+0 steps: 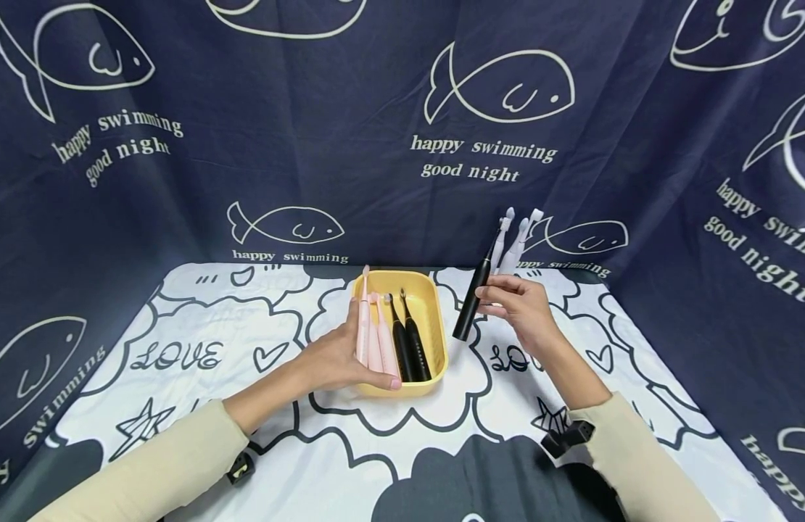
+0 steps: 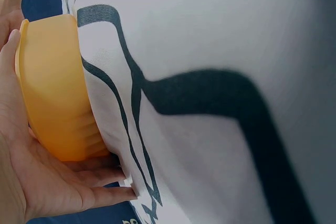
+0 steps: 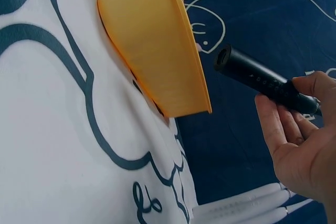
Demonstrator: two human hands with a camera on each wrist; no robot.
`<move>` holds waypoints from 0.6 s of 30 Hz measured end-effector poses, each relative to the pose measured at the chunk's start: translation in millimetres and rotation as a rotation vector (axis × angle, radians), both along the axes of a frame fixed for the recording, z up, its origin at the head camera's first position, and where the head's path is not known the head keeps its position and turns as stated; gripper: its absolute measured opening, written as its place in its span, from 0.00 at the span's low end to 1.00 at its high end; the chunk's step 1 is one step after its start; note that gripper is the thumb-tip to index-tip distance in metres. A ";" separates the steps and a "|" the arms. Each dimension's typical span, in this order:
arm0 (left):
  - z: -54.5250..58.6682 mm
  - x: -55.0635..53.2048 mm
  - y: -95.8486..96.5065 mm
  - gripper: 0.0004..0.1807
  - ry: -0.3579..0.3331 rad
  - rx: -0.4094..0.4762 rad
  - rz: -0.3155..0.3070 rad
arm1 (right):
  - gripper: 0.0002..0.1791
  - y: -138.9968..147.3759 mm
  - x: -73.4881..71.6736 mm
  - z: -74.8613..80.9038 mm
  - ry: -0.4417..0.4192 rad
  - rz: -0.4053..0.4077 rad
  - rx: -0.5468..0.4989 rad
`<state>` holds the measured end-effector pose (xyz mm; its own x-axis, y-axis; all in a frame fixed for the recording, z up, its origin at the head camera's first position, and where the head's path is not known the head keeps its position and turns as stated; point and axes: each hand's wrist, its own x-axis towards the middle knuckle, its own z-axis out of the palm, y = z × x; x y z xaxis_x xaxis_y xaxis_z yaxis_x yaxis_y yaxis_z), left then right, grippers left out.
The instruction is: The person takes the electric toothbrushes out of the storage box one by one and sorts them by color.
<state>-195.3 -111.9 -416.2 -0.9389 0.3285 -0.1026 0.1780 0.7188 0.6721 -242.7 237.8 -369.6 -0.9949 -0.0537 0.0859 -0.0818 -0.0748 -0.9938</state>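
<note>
My left hand (image 1: 340, 357) grips a yellow plastic basket (image 1: 440, 337) by its left side, thumb on the front rim. Inside the basket lie three pink electric toothbrushes (image 1: 386, 351) and two black electric toothbrushes (image 1: 416, 354), heads toward the back. To the right of the basket, my right hand (image 1: 523, 308) pinches another black electric toothbrush (image 1: 471, 306) between thumb and fingers. It is raised and tilted, head up; in the right wrist view its handle end (image 3: 224, 59) points toward the basket wall (image 3: 152, 51).
Three white electric toothbrushes (image 1: 515, 250) are behind my right hand, partly hidden by it; the right wrist view shows their handles (image 3: 236, 205) side by side. A white cloth with black cloud drawings (image 1: 233, 319) covers the table. Dark blue fish-print curtains (image 1: 376, 145) enclose the back and sides.
</note>
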 end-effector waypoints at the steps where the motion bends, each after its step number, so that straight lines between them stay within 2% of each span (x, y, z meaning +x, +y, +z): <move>1: 0.1 0.0 0.0 1.01 0.001 0.001 0.001 | 0.09 2.2 -0.2 0.5 0.004 -0.006 0.005; 11: -1.3 -0.8 0.2 0.99 0.018 0.002 -0.006 | 0.12 24.9 -3.2 5.1 0.040 -0.064 0.030; 13: -0.3 0.0 0.2 1.00 0.023 -0.003 -0.007 | 0.13 29.1 -4.4 4.7 0.049 -0.067 0.018; 14: -4.7 -2.1 -0.9 0.99 0.046 -0.011 -0.012 | 0.13 31.0 -5.1 4.5 0.055 -0.068 0.011; 18: -3.4 -1.3 -1.0 1.00 0.053 -0.012 -0.013 | 0.14 37.2 -7.6 3.7 0.071 -0.077 -0.023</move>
<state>-196.6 -112.9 -419.6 -0.9389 0.3395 -0.0567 0.2224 0.7241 0.6528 -250.2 275.0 -365.9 -0.9873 0.0258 0.1570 -0.1587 -0.0886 -0.9833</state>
